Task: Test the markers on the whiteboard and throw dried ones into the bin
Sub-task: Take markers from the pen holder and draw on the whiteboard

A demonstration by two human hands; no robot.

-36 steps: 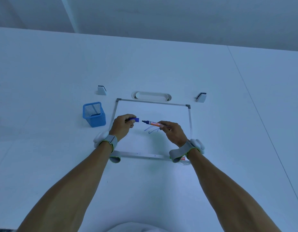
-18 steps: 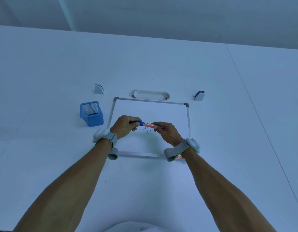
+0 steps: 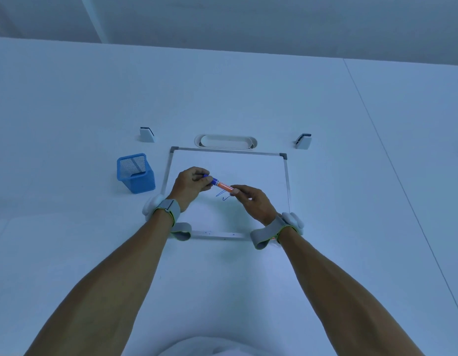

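Note:
A whiteboard (image 3: 248, 165) with a metal frame lies flat on the table, with blue scribbles (image 3: 222, 196) near its middle. Above it I hold an orange marker (image 3: 224, 186) with a blue cap (image 3: 208, 179). My left hand (image 3: 190, 185) grips the cap end, which sits on the marker. My right hand (image 3: 251, 200) pinches the marker's barrel. A blue mesh bin (image 3: 135, 173) stands just left of the board.
A white oval tray (image 3: 225, 142) lies behind the board's far edge. Two small white stands (image 3: 146, 134) (image 3: 303, 141) sit to either side of it. A seam in the table (image 3: 392, 160) runs down the right side.
The cap in my left hand and the marker in my right were apart a second ago. They have come together, and the cap now covers the tip.

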